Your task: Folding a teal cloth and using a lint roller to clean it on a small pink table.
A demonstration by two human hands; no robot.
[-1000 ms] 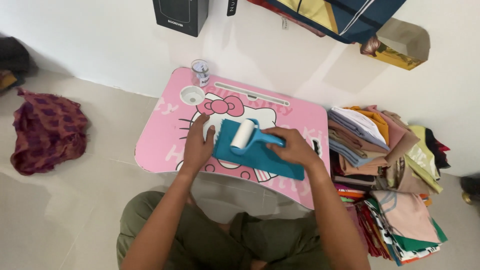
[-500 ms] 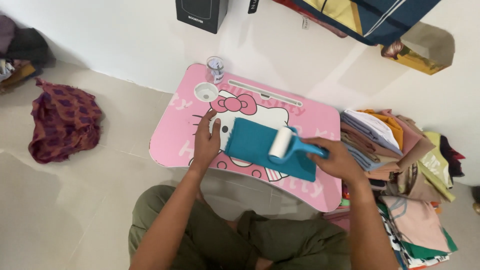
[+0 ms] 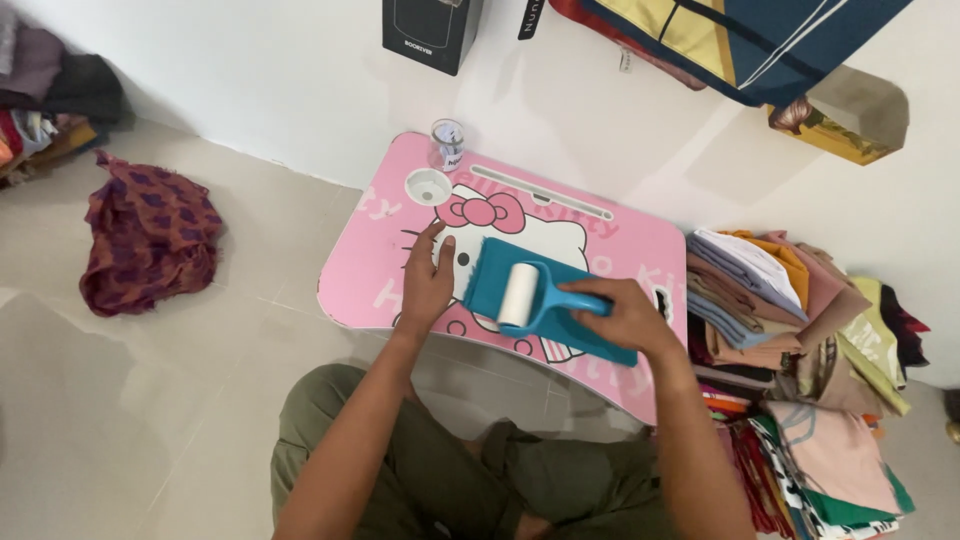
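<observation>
Pink lap table [image 3: 370,262] is set on floor; folded teal cloth [image 3: 580,325] lies at its centre. Cloth's 9 o'clock edge is pinned by flat, open left hand [image 3: 428,280]. Lint roller [image 3: 530,295] is gripped by right hand [image 3: 625,315], roller head resting on cloth.

Matt teal cloth [image 3: 545,300] (plastic-handled roller [image 3: 520,294]) on glossy pink table [image 3: 370,265]

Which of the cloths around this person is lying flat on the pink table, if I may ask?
The teal cloth, pinned by the left hand under the lint roller; others sit on the floor.
</observation>
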